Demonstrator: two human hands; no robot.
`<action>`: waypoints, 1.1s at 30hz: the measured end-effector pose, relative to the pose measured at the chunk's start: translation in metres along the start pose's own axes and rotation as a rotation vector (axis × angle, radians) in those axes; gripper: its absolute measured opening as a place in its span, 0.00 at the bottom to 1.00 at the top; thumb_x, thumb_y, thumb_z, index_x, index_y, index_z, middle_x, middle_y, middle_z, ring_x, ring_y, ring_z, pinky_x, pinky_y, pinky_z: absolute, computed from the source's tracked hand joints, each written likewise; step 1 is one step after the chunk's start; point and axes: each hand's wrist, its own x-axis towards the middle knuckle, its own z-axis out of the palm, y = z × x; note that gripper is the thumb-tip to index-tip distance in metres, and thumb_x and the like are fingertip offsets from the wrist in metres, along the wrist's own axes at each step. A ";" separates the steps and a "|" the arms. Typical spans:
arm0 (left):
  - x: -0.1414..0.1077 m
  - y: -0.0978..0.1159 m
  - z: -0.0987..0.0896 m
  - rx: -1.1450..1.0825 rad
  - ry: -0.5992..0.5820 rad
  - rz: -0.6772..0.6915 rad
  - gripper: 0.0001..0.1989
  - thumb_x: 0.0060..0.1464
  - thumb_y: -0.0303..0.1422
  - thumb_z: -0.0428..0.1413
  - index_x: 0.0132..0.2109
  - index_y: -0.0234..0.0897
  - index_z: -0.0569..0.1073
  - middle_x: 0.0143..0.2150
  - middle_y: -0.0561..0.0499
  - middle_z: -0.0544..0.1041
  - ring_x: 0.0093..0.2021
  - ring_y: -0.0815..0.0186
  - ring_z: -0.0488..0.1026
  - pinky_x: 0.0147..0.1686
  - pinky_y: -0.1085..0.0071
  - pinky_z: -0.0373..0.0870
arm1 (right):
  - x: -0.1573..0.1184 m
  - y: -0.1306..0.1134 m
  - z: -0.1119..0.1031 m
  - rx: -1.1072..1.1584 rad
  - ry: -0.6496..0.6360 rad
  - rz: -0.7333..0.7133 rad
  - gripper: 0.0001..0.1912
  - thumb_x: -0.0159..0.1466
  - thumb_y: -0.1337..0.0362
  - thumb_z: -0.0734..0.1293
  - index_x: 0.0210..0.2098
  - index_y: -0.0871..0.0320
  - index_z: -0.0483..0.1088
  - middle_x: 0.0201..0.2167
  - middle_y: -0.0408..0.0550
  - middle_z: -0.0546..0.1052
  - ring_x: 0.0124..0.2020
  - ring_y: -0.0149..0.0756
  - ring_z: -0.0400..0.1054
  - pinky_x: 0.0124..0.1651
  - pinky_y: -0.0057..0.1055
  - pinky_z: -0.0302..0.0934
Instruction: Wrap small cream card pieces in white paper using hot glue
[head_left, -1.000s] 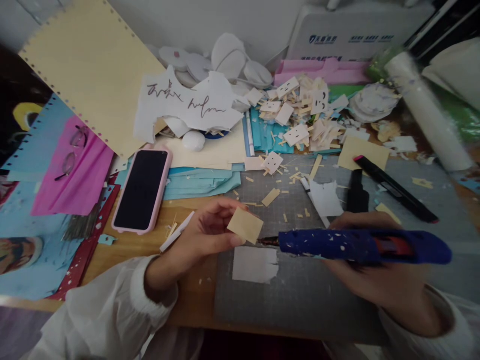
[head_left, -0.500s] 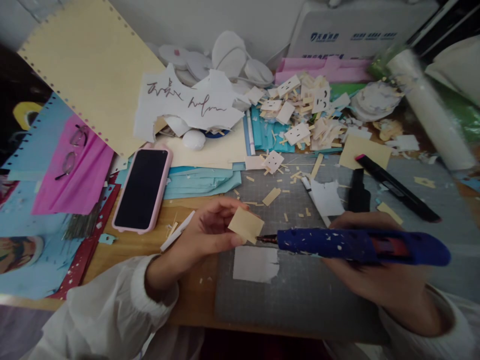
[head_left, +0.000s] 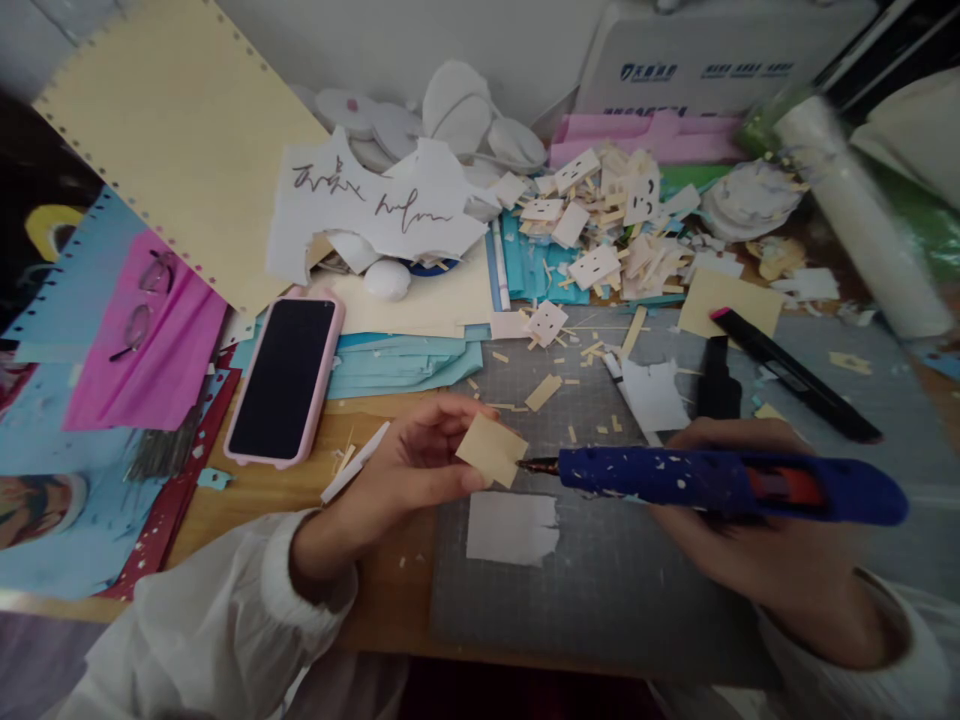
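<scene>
Between the thumb and fingers of my left hand is a small pale-yellow square of paper, held tilted over the mat's left edge. My right hand is wrapped around a blue hot glue gun, which lies level and points left. Its dark nozzle is at the square's right edge; whether they touch I cannot tell. The gun's body hides part of my right fingers. Just below the square, a white paper piece lies flat on the grey cutting mat.
Behind the mat is a heap of small paper figures with drawn faces. A black marker lies at the right. To the left are a phone, glasses on pink paper and a large yellow sheet. Paper scraps litter the mat.
The glue gun has shifted slightly to the right and up, its nozzle moving from the square's lower corner to its right edge. My left hand and the square stay nearly still.
</scene>
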 end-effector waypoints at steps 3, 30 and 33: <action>0.000 0.000 0.000 0.009 0.003 0.007 0.17 0.50 0.28 0.66 0.48 0.46 0.76 0.44 0.55 0.80 0.42 0.71 0.77 0.42 0.78 0.72 | 0.000 0.000 0.000 -0.010 0.009 0.011 0.09 0.57 0.59 0.68 0.34 0.52 0.64 0.23 0.40 0.72 0.19 0.32 0.68 0.21 0.28 0.61; -0.001 0.002 0.000 0.032 0.009 -0.031 0.17 0.51 0.31 0.65 0.49 0.47 0.77 0.40 0.54 0.79 0.36 0.72 0.73 0.37 0.79 0.70 | -0.002 0.001 -0.001 -0.023 0.008 0.081 0.08 0.57 0.60 0.67 0.34 0.51 0.65 0.25 0.43 0.73 0.20 0.35 0.69 0.21 0.31 0.64; 0.000 0.003 0.002 0.031 0.023 -0.031 0.17 0.50 0.31 0.66 0.49 0.46 0.78 0.39 0.53 0.79 0.35 0.71 0.73 0.37 0.77 0.70 | -0.004 0.002 -0.001 -0.015 0.000 0.085 0.08 0.56 0.59 0.68 0.35 0.51 0.65 0.25 0.43 0.73 0.20 0.36 0.69 0.21 0.32 0.63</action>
